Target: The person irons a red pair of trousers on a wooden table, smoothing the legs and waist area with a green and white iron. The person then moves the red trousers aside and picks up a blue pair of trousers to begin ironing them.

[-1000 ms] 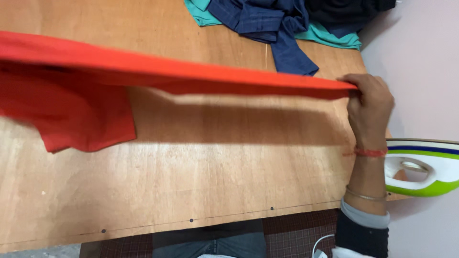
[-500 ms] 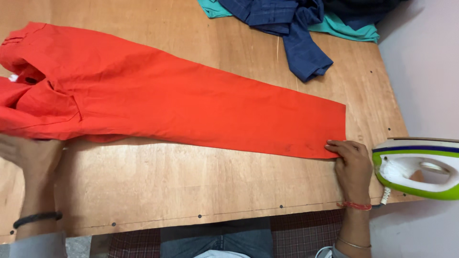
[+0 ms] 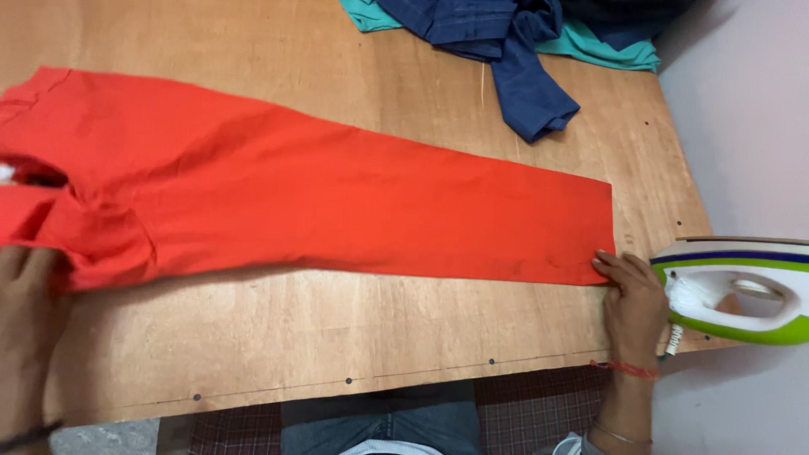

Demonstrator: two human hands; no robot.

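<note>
A pair of red trousers (image 3: 337, 198) lies flat across the wooden table (image 3: 337, 337), waist at the left, leg hem at the right. My right hand (image 3: 632, 303) rests at the near corner of the hem, fingertips pinching or pressing the cloth. At the left edge of the view, blurred, my left hand (image 3: 25, 320) sits against the waist end of the trousers; whether it grips the cloth is unclear.
A green and white iron (image 3: 742, 291) stands at the table's right edge, just beside my right hand. A heap of dark blue and teal clothes (image 3: 514, 42) lies at the far side. A pale wall runs along the right.
The trousers, held stretched in the air a second ago, now lie flat on the table. Both hands have come down to the near edge of the cloth.
</note>
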